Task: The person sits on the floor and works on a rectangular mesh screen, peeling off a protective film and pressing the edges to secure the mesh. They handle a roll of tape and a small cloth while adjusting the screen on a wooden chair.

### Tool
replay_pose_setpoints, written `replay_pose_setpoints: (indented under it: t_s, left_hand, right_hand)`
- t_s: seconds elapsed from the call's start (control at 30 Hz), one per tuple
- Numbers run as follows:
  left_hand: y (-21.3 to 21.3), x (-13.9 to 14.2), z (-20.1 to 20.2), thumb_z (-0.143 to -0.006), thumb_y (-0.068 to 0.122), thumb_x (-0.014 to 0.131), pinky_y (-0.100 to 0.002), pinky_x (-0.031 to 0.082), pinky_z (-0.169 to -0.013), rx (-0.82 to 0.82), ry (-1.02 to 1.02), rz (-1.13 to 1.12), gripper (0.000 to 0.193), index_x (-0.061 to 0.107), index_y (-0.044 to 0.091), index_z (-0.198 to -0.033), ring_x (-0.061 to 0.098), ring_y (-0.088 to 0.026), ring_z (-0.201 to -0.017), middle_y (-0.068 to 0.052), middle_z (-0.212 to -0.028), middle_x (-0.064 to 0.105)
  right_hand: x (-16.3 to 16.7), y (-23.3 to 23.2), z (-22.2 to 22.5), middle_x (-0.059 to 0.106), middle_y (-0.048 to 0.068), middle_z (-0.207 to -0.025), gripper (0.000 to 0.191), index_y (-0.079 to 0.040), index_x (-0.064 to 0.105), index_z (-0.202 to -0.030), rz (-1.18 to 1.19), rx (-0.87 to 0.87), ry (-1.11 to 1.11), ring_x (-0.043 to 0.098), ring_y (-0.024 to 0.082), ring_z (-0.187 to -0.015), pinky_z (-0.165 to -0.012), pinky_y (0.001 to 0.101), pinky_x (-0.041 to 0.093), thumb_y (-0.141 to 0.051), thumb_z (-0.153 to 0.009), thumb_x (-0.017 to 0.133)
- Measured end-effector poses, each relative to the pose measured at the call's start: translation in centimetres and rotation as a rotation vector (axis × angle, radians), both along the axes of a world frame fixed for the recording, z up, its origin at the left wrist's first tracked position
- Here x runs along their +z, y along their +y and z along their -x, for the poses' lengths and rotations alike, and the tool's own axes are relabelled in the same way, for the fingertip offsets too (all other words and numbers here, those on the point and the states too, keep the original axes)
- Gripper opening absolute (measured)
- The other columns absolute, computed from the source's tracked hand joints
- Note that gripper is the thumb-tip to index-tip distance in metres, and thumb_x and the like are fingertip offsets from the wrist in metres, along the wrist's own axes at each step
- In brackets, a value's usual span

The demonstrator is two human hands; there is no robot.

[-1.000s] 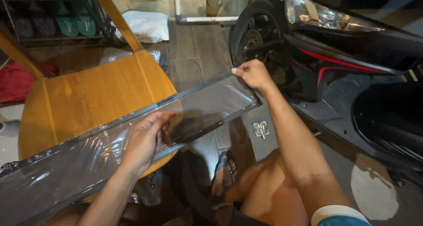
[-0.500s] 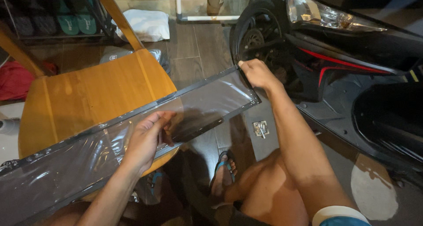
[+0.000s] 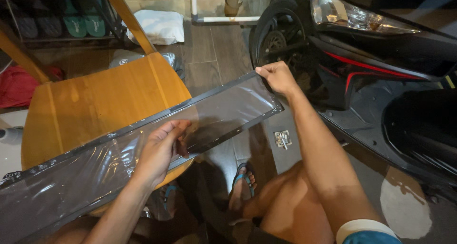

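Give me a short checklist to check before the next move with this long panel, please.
1. Right hand grips the panel at its far corner: ok.
2. Left hand supports the panel's middle: ok.
3. Plastic film on the panel smooth: not ok, wrinkled near the left hand.
4. Panel lies over the stool: ok.
5. Panel's far end apart from the scooter: ok.
6. Near end of the panel: cannot tell, out of view.

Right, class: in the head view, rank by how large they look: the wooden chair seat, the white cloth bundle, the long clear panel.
1. Long clear panel, though it is nearest the camera.
2. Wooden chair seat, partly covered by the panel.
3. White cloth bundle, farthest away.
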State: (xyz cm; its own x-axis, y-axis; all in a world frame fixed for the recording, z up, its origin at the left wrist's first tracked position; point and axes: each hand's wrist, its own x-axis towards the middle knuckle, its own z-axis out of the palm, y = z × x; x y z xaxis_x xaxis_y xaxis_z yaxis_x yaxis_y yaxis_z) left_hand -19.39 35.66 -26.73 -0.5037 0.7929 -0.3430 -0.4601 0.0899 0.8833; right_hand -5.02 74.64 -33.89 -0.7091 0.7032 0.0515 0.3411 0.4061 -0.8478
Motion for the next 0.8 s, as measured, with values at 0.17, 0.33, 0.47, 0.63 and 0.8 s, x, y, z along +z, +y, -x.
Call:
replay_pose_setpoints:
  t_s: [0.17, 0.33, 0.47, 0.63, 0.8]
  left_hand:
    - [-0.1, -0.2, 0.1, -0.1, 0.021, 0.058, -0.031, 0.052, -0.057, -0.005, 0.011, 0.017, 0.031, 0.067, -0.002, -0.118, 0.057, -0.013, -0.058, -0.005, -0.088, 0.065]
    - [-0.4, -1.0, 0.3, -0.099, 0.013, 0.053, -0.035, 0.058, -0.062, -0.007, -0.064, -0.023, 0.027, 0.066, 0.0, -0.119, 0.063, -0.014, -0.067, -0.005, -0.086, 0.062]
    - [-0.6, -1.8, 0.1, -0.1, 0.01, 0.05, -0.041, 0.063, -0.073, -0.021, -0.174, -0.133, 0.027, 0.064, 0.001, -0.122, 0.07, -0.022, -0.076, -0.005, -0.091, 0.063]
    - [-0.9, -1.4, -0.7, -0.106, 0.027, 0.045, -0.044, 0.056, -0.077, -0.086, -0.212, -0.043, 0.033, 0.058, 0.003, -0.124, 0.072, -0.026, -0.085, -0.017, -0.104, 0.069]
    - [-1.0, -0.9, -1.3, -0.103, 0.028, 0.044, -0.044, 0.058, -0.091, -0.045, -0.335, -0.197, 0.032, 0.056, 0.006, -0.124, 0.071, -0.028, -0.103, -0.015, -0.117, 0.071]
  right_hand:
    - [-0.4, 0.8, -0.4, 0.062, 0.007, -0.067, 0.035, 0.005, 0.074, -0.094, 0.018, -0.01, -0.086, 0.054, 0.013, -0.058, -0.056, 0.0318, 0.044, -0.026, -0.106, 0.063]
    - [0.0, 1.2, -0.8, 0.065, 0.003, -0.078, 0.027, -0.004, 0.07, -0.107, 0.269, -0.022, -0.077, 0.059, 0.012, -0.059, -0.054, 0.0297, 0.053, -0.027, -0.103, 0.056]
    - [0.6, 0.7, -1.1, 0.065, 0.005, -0.079, 0.017, -0.005, 0.059, -0.105, 0.344, -0.062, -0.045, 0.062, 0.014, -0.06, -0.052, 0.0324, 0.054, -0.021, -0.099, 0.063]
    - [6.0, -4.3, -0.8, 0.074, 0.013, -0.078, 0.021, 0.0, 0.067, -0.092, -0.296, -0.056, 0.103, 0.069, 0.016, -0.068, -0.06, 0.0309, 0.053, -0.016, -0.104, 0.073]
    - [10.9, -18.1, 1.6, 0.071, 0.012, -0.093, 0.009, -0.004, 0.076, -0.099, -0.561, 0.424, 0.259, 0.07, 0.028, -0.089, -0.078, 0.037, 0.054, -0.012, -0.094, 0.076]
